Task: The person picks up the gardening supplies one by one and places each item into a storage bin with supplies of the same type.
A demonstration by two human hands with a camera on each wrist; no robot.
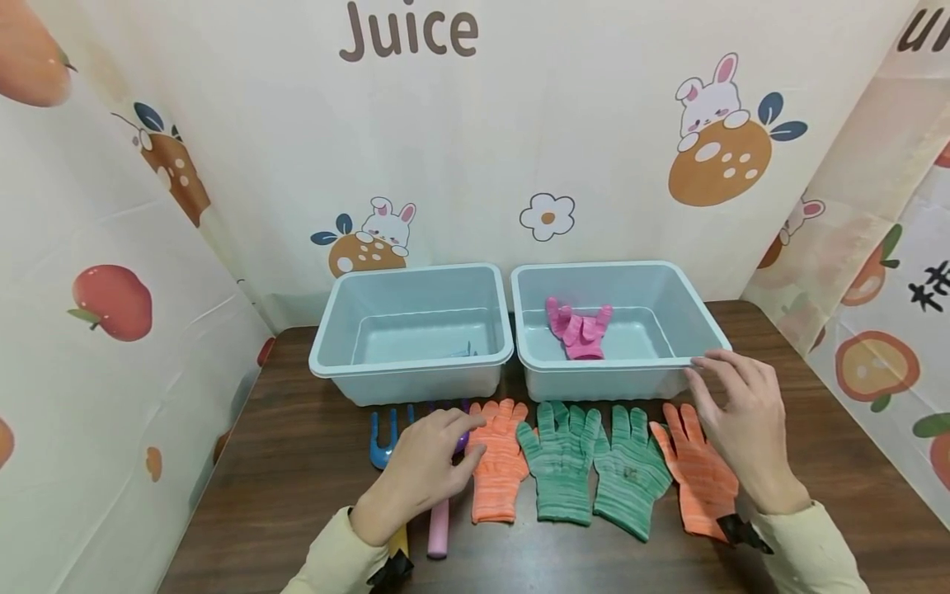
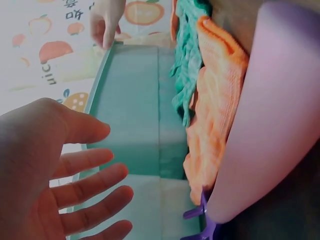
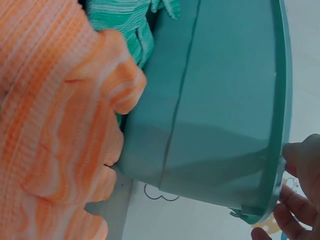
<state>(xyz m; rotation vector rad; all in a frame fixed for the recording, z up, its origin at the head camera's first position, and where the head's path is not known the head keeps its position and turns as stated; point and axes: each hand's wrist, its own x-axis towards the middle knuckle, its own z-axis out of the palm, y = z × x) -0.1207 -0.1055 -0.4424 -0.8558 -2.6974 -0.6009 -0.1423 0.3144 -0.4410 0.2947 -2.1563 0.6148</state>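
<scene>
My right hand [image 1: 742, 417] pinches the rim at the front right corner of the right light-blue bin [image 1: 616, 379], thumb at the front and fingers over the edge. Inside that bin lies a pink glove [image 1: 582, 326]. My left hand [image 1: 423, 462] is over the tools, its fingers spread and slightly bent, holding nothing. Under and beside it are a blue-pronged fork [image 1: 382, 450], a yellow handle [image 1: 399, 540] and a pink-handled tool [image 1: 439, 528] with a purple head partly hidden by the hand. An orange glove [image 1: 496, 478] lies right by its fingertips.
Two green gloves [image 1: 566, 470] and another orange glove [image 1: 701, 478] lie in a row before the right bin. The left bin [image 1: 416, 375] stands beside it on the wooden table [image 1: 297, 495]. A printed cloth [image 1: 460, 124] hangs close behind the bins.
</scene>
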